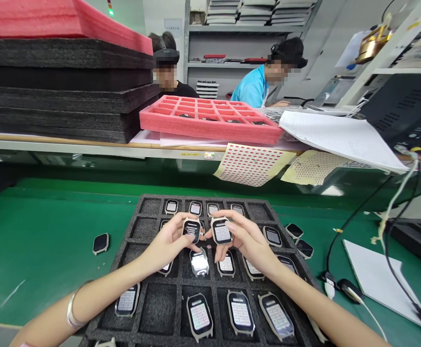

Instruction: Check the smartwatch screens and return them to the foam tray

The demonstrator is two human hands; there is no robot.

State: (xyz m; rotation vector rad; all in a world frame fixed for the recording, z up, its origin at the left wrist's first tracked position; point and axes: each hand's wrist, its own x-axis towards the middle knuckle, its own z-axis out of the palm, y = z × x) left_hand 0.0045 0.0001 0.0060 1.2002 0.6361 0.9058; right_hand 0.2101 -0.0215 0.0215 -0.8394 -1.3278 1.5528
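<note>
Over a black foam tray [160,308] my left hand [174,236] grips a watch case [191,230] whose dark screen shows white text, the thumb near its lower edge. Beside it, my right hand [244,233] holds another watch case [222,231] with a light grid on its screen, thumb at the upper right of the screen. The two watches are close together but apart. Below them, several lit watches lie in the tray's compartments, among them one with a bright, glaring screen [199,262] and one with a light grid [200,315].
One watch [100,243] lies on the green mat left of the tray, two [294,231] to the right. Cables [357,207] and white sheets [384,279] are at the right. The shelf ahead bears a pink foam tray [210,126] and stacked black foam [62,91]. Two people sit beyond.
</note>
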